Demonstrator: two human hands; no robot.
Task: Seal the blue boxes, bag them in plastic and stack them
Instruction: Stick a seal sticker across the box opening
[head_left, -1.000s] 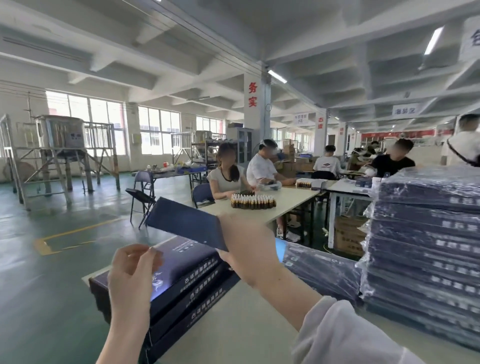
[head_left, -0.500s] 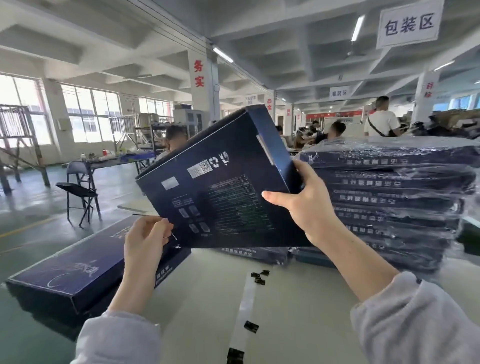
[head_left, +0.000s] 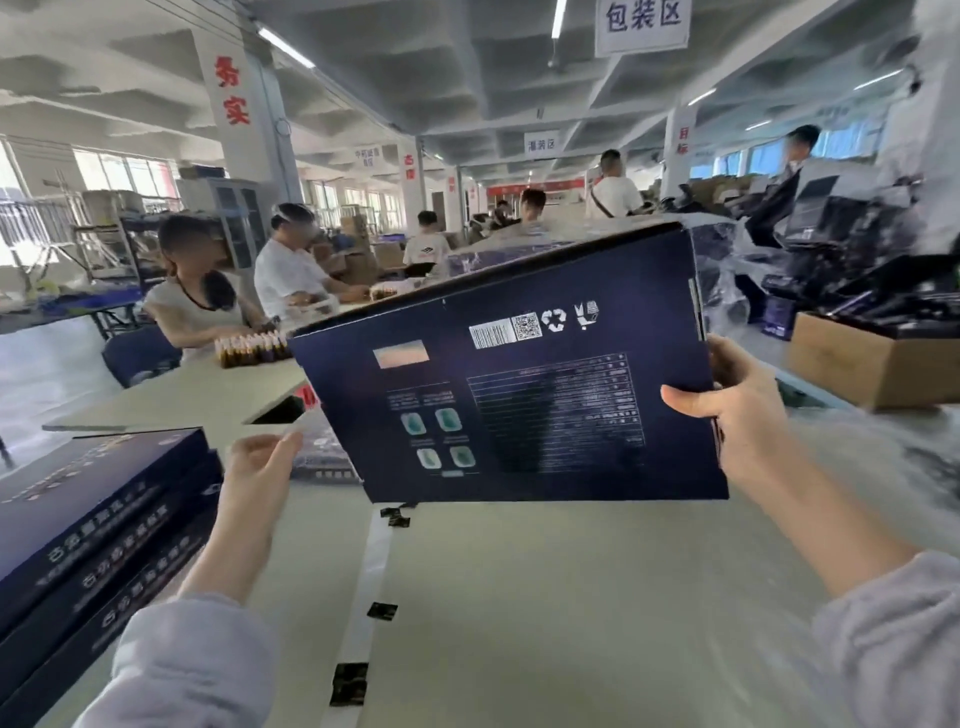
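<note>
We stood at a pale, smooth bench (head_left: 571, 623) in a large workshop with a ribbed concrete ceiling (head_left: 441, 78), white pillars (head_left: 234, 104) lettered in red and a hanging white sign (head_left: 642, 23). Far to the left of our left hand, tall windows (head_left: 119, 176) lit a glossy floor (head_left: 41, 374). Just left of that hand lay a stack of blue boxes (head_left: 93, 525), flat and sharp-edged card with pale lettering along their sides. Our left hand (head_left: 260, 467) was raised with its fingers straight and held together, their tips near the lower left edge of the blue box (head_left: 519, 395). We could not tell whether they touched it. Beyond that hand, workers (head_left: 197, 296) sat at another bench with rows of small brown bottles (head_left: 252, 349).

Between our hands, a glossy white paper strip (head_left: 371, 566) ran along the bench toward us, carrying square black stickers (head_left: 349, 683). Above it we held the blue box off the bench, tilted, its matte dark underside facing us with a barcode, a QR code, a recycling mark and fine print. Our right hand (head_left: 743, 415) gripped its right edge, thumb laid across the printed face and fingers curled round behind. Beyond that hand rose bagged boxes (head_left: 727, 270) in crinkled, shiny clear plastic. To its right sat an open brown cardboard carton (head_left: 862, 369).
</note>
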